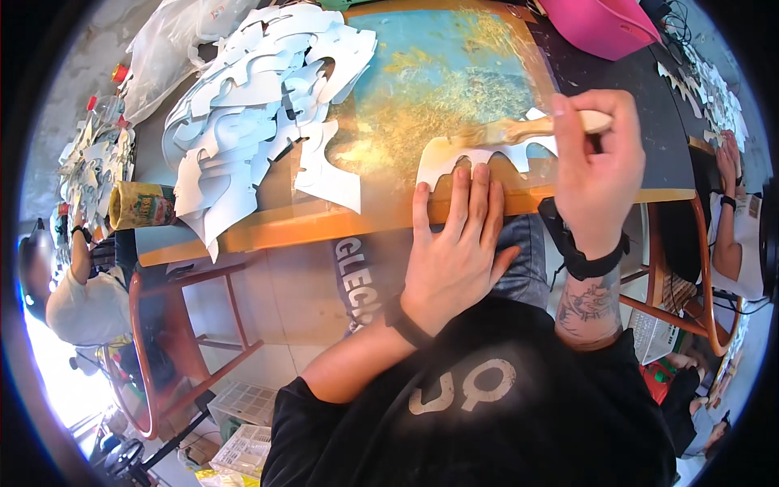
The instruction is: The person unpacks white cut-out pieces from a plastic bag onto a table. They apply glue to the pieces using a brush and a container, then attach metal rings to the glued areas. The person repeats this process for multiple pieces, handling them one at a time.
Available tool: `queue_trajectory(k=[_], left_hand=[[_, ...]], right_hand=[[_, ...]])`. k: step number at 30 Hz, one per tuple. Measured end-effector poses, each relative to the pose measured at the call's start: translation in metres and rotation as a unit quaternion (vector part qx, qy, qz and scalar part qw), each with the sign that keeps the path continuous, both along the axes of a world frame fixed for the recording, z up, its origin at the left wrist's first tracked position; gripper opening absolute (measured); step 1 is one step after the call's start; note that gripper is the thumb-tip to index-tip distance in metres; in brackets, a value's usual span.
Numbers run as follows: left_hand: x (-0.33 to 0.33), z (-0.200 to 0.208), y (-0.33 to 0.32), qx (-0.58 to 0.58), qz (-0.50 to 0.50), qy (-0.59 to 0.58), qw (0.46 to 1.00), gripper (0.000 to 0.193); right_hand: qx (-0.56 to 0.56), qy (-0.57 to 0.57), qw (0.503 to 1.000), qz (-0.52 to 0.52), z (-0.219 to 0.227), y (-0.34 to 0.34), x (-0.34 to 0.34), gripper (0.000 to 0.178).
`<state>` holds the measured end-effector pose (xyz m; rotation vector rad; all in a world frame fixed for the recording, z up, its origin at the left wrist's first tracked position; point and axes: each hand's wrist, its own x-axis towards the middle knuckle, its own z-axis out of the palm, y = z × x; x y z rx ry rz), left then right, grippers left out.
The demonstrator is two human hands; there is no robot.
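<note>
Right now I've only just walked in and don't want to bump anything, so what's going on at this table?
The person's right hand holds a wooden-handled brush, its bristles at the far edge of a white curvy cut-out. The left hand is spread flat, fingertips at the cut-out's near side. Beneath lies a colourful printed sheet. A heap of similar white cut-outs lies to the left.
</note>
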<state>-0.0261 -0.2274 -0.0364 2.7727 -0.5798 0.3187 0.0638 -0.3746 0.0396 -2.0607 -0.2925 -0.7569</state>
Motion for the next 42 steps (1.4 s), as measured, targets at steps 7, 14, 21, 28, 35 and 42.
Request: queue_trajectory(k=[7,14,21,28,35,42], left_hand=[[-0.002,-0.004,0.002,-0.003,-0.001,-0.012,1.000,0.084],[-0.001,-0.005,0.000,-0.018,-0.005,-0.032,0.999,0.081],[0.000,0.005,0.002,-0.003,-0.011,-0.011,1.000,0.081],[0.001,0.004,0.001,0.019,-0.011,-0.028,0.999,0.084],[0.000,0.006,0.001,0.037,-0.013,-0.030,0.999,0.083],[0.001,0.006,0.000,0.046,-0.010,-0.032,0.998,0.083]], right_hand=[[-0.048,0.032,0.997,0.044,0.005,0.018,-0.010,0.015],[0.041,-0.022,0.999,0.006,0.010,0.012,-0.016,0.016],[-0.042,0.045,0.998,-0.029,0.017,-0.010,0.002,0.014],[0.035,0.025,0.998,0.053,0.009,0.013,-0.005,0.014],[0.082,-0.032,0.996,0.013,0.008,-0.010,0.002,0.016],[-0.055,0.031,0.998,0.013,0.008,0.000,0.001,0.019]])
